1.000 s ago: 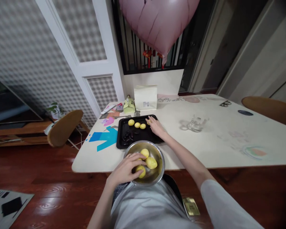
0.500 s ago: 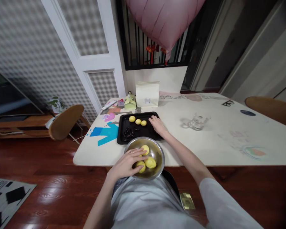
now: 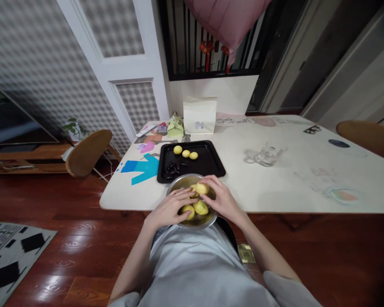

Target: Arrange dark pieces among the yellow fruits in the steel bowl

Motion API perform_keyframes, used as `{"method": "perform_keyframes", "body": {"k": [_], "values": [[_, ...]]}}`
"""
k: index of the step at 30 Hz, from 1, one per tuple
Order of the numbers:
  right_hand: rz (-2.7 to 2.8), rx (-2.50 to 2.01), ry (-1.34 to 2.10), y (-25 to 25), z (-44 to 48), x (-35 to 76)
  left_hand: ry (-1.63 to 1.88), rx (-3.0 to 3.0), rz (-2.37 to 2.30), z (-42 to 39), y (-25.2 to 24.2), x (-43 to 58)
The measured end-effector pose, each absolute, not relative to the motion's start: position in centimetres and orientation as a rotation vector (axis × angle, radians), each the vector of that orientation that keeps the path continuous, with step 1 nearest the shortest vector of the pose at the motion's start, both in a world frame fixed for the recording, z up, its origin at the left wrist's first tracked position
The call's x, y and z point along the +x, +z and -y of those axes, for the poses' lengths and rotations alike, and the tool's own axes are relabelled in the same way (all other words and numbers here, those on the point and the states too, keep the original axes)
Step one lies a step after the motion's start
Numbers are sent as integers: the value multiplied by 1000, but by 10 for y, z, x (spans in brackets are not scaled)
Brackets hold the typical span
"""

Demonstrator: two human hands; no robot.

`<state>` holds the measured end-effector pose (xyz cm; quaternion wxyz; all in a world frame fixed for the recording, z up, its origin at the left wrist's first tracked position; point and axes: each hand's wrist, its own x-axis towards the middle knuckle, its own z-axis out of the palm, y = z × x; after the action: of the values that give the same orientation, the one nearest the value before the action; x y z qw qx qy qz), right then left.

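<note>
Three yellow balls occupied the steel bowl [image 3: 178,184], which sat at the near edge of the bench [image 3: 275,187], directly under both hands. The uppermost ball [image 3: 202,188] lay at the bowl's far side, pinched by the fingertips of the right hand [image 3: 223,201]. It was slightly oval, with its long axis running crosswise from one hand toward the other. The two lower balls [image 3: 201,207] rested side by side on the bowl's floor, between the palms. The left hand [image 3: 168,209] lay spread over the bowl's left rim, fingers loosely extended and touching the balls; whether it gripped one could not be told.

Just beyond the hands, close against the bowl's far rim, stood a black tray [image 3: 209,161] with its long axis crosswise. It held a short row of three further yellow balls [image 3: 186,153] at its far side and a cluster of small dark pieces [image 3: 173,169] ahead of the left hand. Beyond the tray stood a pale paper bag [image 3: 200,115], upright, with a small green carton [image 3: 175,127] just to its left. A clear glass vessel [image 3: 264,156] stood well to the right of the right hand.
</note>
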<state>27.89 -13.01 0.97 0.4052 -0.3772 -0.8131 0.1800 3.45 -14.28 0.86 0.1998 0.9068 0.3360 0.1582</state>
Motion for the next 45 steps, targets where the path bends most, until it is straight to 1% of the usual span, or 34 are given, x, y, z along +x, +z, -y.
{"method": "perform_keyframes", "body": {"k": [5, 17, 26, 37, 41, 45], "values": [[2081, -1058, 418, -12, 139, 282, 421, 2561, -1018, 142, 6, 37], [2048, -1087, 339, -26, 138, 283, 421, 2583, -1124, 144, 7, 40], [2041, -1091, 254, -25, 138, 276, 411, 2604, -1085, 143, 6, 38], [2076, -1134, 242, -21, 137, 272, 446, 2515, -980, 139, 13, 35], [2057, -1124, 253, -23, 135, 272, 564, 2537, -953, 116, 20, 31], [2022, -1117, 257, -26, 134, 271, 625, 2636, -1016, 62, 22, 31]]}}
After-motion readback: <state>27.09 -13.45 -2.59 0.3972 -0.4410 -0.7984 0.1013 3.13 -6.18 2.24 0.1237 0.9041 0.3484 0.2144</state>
